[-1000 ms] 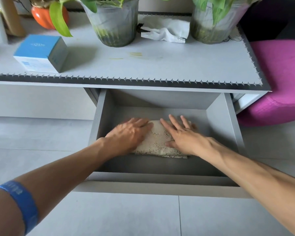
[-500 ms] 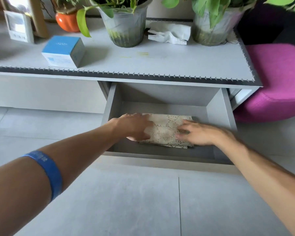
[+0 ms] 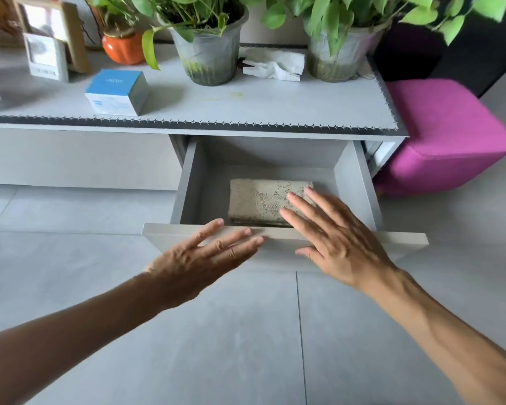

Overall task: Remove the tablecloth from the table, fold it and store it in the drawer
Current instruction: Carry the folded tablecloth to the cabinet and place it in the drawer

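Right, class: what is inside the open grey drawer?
A folded cream lace tablecloth lies on the floor of the grey drawer. The right hand covers its near right corner; the drawer front hides the near strip of floor.

left hand (image 3: 205, 255) flat, right hand (image 3: 330, 238) (likewise) flat

Grey table (image 3: 246, 109) held two potted plants (image 3: 211, 51), tissue (image 3: 275, 67), blue box (image 3: 116, 93), orange pot (image 3: 123, 48), frame (image 3: 46, 58), open drawer (image 3: 193, 182) carried folded tablecloth (image 3: 257, 200)

No legible text: only faint, unreadable white lettering on the blue box (image 3: 116, 92) top.
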The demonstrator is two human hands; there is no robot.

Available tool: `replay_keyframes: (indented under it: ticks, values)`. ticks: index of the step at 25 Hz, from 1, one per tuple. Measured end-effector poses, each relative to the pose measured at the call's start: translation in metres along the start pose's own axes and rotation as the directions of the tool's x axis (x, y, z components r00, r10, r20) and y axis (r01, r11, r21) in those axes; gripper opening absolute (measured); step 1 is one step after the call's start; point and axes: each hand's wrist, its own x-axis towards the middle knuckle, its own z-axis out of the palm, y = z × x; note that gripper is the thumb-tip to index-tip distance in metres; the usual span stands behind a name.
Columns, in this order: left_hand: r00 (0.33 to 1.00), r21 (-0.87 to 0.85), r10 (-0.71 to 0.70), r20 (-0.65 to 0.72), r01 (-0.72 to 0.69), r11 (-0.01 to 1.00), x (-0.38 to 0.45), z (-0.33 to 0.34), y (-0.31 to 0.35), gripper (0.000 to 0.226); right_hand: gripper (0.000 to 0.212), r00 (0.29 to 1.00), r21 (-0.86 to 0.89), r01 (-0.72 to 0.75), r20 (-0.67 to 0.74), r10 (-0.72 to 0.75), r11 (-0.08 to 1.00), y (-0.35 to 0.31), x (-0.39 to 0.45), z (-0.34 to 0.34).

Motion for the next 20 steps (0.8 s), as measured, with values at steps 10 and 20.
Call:
replay_keyframes:
  ticks: [10,20]
  values:
    - [0.983,-0.017,-0.154,0.101,0.156,0.988,0.002,0.048,-0.035,0.085,0.090,0.978,-0.145,-0.137,0.138,0.157,0.980,0.003,-0.021,0.055]
    - [0.978,0.225,-0.177,0.107,0.150,0.963,0.065,0.088,-0.102,0.076,0.087,0.942,-0.305,-0.196,0.207,0.266,0.932,0.061,0.050,0.081]
